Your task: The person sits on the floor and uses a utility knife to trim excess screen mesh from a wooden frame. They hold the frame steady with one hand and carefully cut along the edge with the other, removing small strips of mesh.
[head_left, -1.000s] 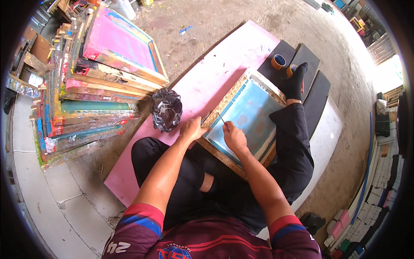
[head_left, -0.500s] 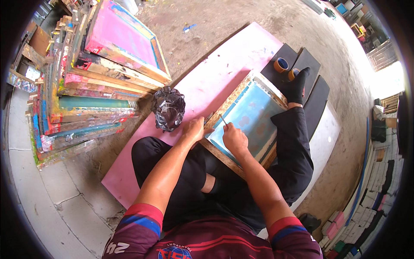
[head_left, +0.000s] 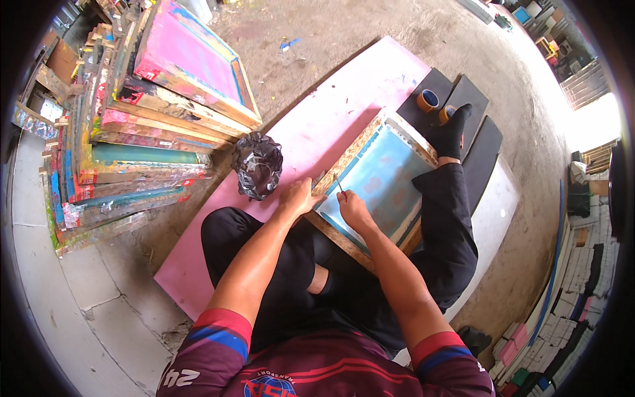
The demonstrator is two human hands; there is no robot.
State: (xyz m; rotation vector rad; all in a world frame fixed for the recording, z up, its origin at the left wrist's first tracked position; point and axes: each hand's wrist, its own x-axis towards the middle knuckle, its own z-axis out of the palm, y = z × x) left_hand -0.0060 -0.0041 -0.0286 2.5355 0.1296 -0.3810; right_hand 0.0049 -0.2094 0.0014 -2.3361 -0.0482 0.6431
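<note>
A wooden screen-printing frame with blue mesh lies tilted across my lap, between my legs. At its near left edge my left hand grips the wood, thumb over the top. A small dark sliver shows by those fingertips, too small to name. My right hand is closed over the mesh, holding a thin dark stick-like tool. The tool's tip points at the inner side of the left rail; whether it touches the wood I cannot tell. Most of the tool is hidden in my fist.
A crumpled black plastic bag sits on the pink board left of the frame. Two tape rolls rest on dark boards by my foot. Paint-stained frames are stacked at left. White blocks lie at right.
My right hand has shifted slightly up and left along with the thin tool. The left hand keeps its place on the frame, and the view has moved a little.
</note>
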